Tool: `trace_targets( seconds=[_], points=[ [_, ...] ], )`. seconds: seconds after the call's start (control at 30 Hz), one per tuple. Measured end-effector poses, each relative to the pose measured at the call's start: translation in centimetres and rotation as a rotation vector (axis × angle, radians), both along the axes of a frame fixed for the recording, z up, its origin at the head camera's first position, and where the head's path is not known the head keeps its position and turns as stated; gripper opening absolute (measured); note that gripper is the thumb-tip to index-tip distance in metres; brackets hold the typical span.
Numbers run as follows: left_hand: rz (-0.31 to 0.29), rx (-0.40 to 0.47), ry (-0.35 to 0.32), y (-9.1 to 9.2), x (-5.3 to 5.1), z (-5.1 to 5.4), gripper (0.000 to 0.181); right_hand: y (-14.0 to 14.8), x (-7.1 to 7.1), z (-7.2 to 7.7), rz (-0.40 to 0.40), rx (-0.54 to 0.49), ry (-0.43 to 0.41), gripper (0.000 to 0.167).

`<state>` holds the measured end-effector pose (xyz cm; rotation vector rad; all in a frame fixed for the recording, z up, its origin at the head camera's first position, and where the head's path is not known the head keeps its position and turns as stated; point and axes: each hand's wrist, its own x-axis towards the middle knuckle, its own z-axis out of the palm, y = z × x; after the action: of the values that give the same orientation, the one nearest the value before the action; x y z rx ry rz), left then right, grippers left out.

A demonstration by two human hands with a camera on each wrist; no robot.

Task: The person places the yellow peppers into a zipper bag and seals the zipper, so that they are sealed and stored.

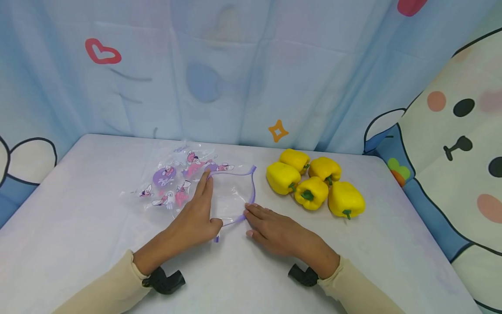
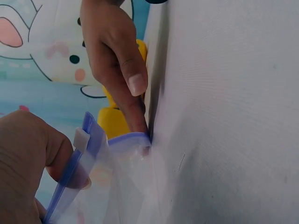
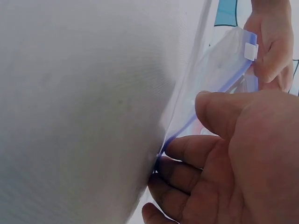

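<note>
A clear plastic bag (image 1: pixel 231 196) with pink and purple prints lies on the table, its purple-edged mouth spread apart toward the right. My left hand (image 1: pixel 192 218) lies over the bag with fingers extended, touching the raised edge of the mouth; in the left wrist view the left hand (image 2: pixel 28 158) is beside the edge with the white slider (image 2: pixel 81 140). With fingers extended, my right hand (image 1: pixel 278 231) presses the lower edge of the mouth at the table; the right wrist view shows the right hand's fingertips (image 3: pixel 163 163) against the purple strip.
Several yellow bell peppers (image 1: pixel 307 193) with green stems sit in a group right of the bag. The white table (image 1: pixel 251 279) backs onto a blue printed curtain (image 1: pixel 235 78), with a cartoon face on the cloth at the right. Black devices are strapped to both wrists.
</note>
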<state>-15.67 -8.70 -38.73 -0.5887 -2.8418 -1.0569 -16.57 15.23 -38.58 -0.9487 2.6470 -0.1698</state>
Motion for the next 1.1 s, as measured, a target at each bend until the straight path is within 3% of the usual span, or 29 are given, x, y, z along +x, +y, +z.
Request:
trace_targets(
  seconds=[0.23, 0.43, 0.6, 0.8, 0.93, 1.1],
  points=[
    [-0.035, -0.022, -0.048, 0.0, 0.1, 0.1, 0.095, 0.1, -0.1, 0.2, 0.019, -0.037, 0.007, 0.063],
    [-0.074, -0.072, -0.006, -0.2, 0.0, 0.2, 0.093, 0.6, -0.2, 1.5, 0.038, -0.158, 0.059, 0.055],
    [-0.116, -0.075, 0.027, -0.5, 0.0, 0.7, 0.093, 1.6, -0.8, 2.5, 0.015, -0.311, 0.194, 0.041],
    [-0.179, -0.078, 0.047, -1.2, 0.0, 1.4, 0.094, 2.7, -1.6, 2.7, -0.009, -0.535, 0.434, 0.035],
    [-0.229, -0.088, 0.068, -1.7, 0.1, 2.0, 0.092, 3.1, -2.3, 2.4, -0.069, -0.595, 0.559, 0.040],
    [-0.293, -0.121, 0.097, -2.2, 0.3, 2.8, 0.091, 3.7, -3.1, 1.9, -0.185, -0.609, 0.624, 0.050]
  ],
)
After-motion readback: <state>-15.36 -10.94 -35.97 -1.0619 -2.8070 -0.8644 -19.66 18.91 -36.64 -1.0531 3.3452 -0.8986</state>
